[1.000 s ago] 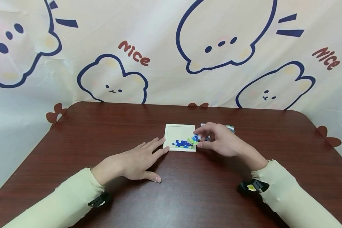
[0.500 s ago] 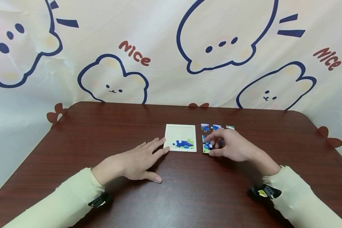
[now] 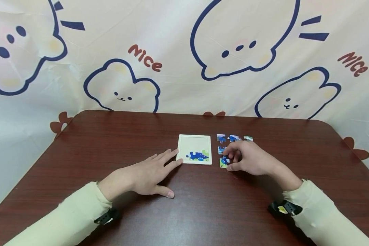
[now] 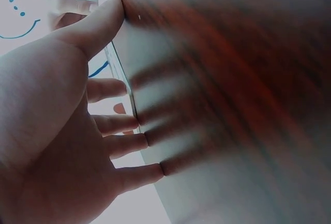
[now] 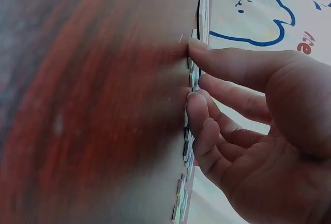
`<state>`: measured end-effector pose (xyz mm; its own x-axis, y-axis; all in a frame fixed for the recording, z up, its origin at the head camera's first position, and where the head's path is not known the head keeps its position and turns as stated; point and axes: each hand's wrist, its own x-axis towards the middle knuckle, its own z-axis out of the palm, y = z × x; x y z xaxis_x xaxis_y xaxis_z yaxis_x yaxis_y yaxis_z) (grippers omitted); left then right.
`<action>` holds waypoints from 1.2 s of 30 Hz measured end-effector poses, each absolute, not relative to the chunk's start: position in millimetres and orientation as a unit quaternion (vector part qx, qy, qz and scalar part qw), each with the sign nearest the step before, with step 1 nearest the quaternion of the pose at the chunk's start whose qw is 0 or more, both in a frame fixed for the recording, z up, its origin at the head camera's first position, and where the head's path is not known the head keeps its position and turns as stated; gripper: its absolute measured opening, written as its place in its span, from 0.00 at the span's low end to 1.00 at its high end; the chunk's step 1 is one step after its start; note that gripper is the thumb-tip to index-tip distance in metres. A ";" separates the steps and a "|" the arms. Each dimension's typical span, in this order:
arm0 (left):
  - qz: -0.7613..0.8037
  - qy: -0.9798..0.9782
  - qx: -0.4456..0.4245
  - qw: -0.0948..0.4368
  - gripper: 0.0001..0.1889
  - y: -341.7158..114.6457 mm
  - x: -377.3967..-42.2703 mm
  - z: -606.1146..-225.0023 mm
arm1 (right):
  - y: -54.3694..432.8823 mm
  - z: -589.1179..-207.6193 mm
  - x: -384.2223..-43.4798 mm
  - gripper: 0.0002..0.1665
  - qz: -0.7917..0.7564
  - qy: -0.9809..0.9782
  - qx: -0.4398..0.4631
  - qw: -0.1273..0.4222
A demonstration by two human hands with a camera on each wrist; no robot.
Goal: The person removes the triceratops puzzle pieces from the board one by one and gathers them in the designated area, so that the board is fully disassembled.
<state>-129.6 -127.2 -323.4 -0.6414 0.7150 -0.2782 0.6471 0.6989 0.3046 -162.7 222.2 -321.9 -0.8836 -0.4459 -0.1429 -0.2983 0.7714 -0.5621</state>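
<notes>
My left hand [image 3: 149, 175] lies spread on the table, its index and middle fingertips touching the left edge of a white puzzle tray [image 3: 194, 136]. Joined blue and green pieces [image 3: 197, 156] fill the tray's lower right. My right hand [image 3: 249, 158] pinches a green and blue jigsaw piece [image 3: 223, 163] on the table right of the tray, thumb at its near edge and index finger at its far side. In the right wrist view the thumb [image 5: 227, 63] meets the edge of a thin piece. The remaining right fingers are curled and hide part of the loose pieces.
More jigsaw pieces lie beyond the right hand: a blue one [image 3: 221, 137], another blue one [image 3: 233, 138], a green and white one [image 3: 248, 138] and a blue one [image 3: 222, 150]. The dark wooden table [image 3: 135, 130] ends at a printed curtain [image 3: 178, 89].
My right hand has moved right from the tray to the loose pieces. The pinched piece has shifted slightly toward me, away from the piece above it. My left hand has stayed put.
</notes>
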 end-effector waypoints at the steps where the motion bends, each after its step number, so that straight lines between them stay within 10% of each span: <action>1: 0.088 0.902 0.378 0.191 0.50 -127.2 -129.5 -322.9 | 221.3 -321.5 -163.1 0.21 -0.274 0.931 -0.201 0.132; 36: 0.022 0.906 0.379 0.188 0.45 -89.4 -137.7 -318.0 | 136.4 -321.5 -184.6 0.17 -0.259 0.925 -0.228 0.157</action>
<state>-137.7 -89.4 -318.0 -0.6426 0.6944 -0.3237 0.6782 0.7122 0.1814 -184.6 136.4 -321.5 -0.8468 -0.5032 -0.1721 -0.3406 0.7617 -0.5512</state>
